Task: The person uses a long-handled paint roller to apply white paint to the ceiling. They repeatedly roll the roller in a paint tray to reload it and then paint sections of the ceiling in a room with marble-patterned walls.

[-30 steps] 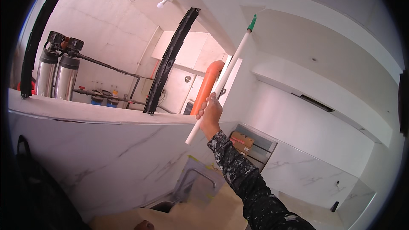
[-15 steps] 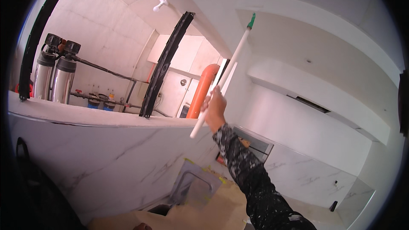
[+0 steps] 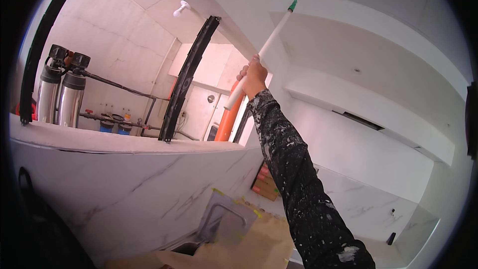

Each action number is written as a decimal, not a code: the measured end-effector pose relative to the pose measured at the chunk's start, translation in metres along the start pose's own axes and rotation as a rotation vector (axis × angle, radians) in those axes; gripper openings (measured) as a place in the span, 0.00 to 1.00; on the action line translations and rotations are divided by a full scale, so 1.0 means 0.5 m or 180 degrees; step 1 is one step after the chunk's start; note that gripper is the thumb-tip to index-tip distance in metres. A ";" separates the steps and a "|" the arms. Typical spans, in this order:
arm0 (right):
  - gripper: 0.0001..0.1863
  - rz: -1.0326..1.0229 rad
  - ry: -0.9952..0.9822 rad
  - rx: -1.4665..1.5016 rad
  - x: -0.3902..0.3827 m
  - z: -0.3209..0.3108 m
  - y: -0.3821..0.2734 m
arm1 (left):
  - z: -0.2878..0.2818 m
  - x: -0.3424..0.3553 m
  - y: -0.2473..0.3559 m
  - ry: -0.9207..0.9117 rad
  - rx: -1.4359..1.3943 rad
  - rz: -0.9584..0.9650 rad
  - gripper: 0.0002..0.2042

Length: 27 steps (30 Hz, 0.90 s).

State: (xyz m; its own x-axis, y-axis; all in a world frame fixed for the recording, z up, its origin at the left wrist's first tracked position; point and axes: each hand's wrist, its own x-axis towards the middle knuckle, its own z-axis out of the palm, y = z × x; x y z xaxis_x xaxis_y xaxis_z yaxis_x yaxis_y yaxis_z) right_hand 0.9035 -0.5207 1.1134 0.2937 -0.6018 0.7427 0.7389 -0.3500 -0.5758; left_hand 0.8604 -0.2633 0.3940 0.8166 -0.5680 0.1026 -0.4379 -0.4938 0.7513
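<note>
Across the upper right of the frame, I view a white ceiling (image 3: pixel 318 40) bordered by a white beam (image 3: pixel 353 12); below it stands a white wall (image 3: pixel 348 142) with grey-veined panels (image 3: pixel 348 189) at its foot. At upper centre, a white pole (image 3: pixel 273 39) rises obliquely, its green end (image 3: pixel 293 4) near the beam; contact there I cannot tell. My right hand (image 3: pixel 253 75) is clenched around the pole's lower part. At the bottom edge, the left hand (image 3: pixel 167 267) shows only as a sliver; its state I cannot tell. At left, a wall opening frames two steel cylinders (image 3: pixel 71 104) and a black upright (image 3: pixel 189 79). Centrally, the pole's lower end overlaps an orange pipe (image 3: pixel 230 122). My black sleeve (image 3: pixel 294 169) partly hides cardboard boxes (image 3: pixel 265 185). Brown paper (image 3: pixel 249 244) lies at lower centre.
</note>
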 end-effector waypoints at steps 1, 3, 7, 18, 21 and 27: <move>0.20 -0.0085 -0.0010 -0.0028 -0.007 -0.014 -0.001 | 0.000 0.000 -0.001 0.0007 0.0031 0.0017 0.17; 0.20 0.0034 -0.0103 -0.0099 -0.048 -0.063 0.007 | 0.000 -0.002 -0.001 -0.0067 -0.0018 -0.0010 0.18; 0.18 0.0447 0.0162 -0.0272 -0.196 -0.167 0.050 | -0.005 -0.009 0.003 -0.0067 -0.0071 -0.0006 0.19; 0.15 0.0763 0.0223 -0.0378 -0.358 -0.196 0.059 | -0.007 -0.001 0.011 -0.0104 0.0087 -0.0020 0.16; 0.15 0.0726 0.0323 -0.0485 -0.374 -0.211 0.050 | -0.011 0.001 0.012 -0.0106 0.0105 -0.0020 0.16; 0.15 0.0699 0.0272 -0.0376 -0.324 -0.232 0.026 | -0.015 -0.001 0.025 -0.0179 0.0164 -0.0148 0.16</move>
State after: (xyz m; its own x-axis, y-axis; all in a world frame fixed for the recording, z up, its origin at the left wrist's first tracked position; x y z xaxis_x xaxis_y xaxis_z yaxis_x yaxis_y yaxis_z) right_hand 0.7951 -0.5111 0.9457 0.3832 -0.7292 0.5669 0.5857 -0.2827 -0.7596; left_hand 0.8571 -0.2642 0.4083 0.8148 -0.5789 0.0305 -0.4198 -0.5530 0.7197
